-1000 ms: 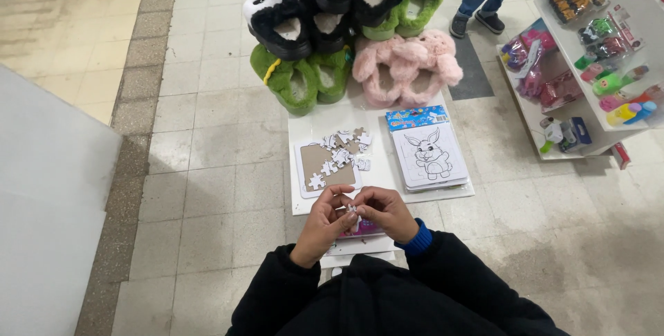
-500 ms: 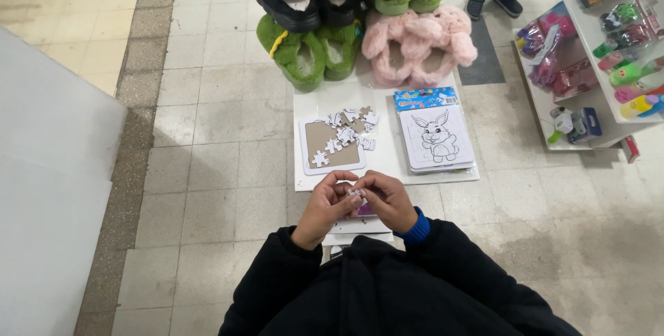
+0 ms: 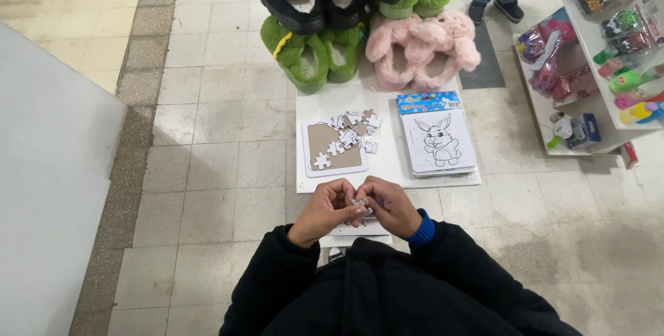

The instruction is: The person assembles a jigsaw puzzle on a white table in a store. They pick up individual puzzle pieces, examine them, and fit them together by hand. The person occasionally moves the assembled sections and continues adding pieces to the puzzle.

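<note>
Above white board [image 3: 387, 170], both hands pinching puzzle piece [image 3: 360, 203] (fingers curled).

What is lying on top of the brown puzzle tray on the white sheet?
Loose white puzzle pieces lie on the puzzle tray, mostly heaped at its top right corner, with one alone lower left. The brown base shows elsewhere; whatever sits under the heap is covered.

Small white puzzle piece [image 3: 360, 203], pinched btwn fingertips
</note>
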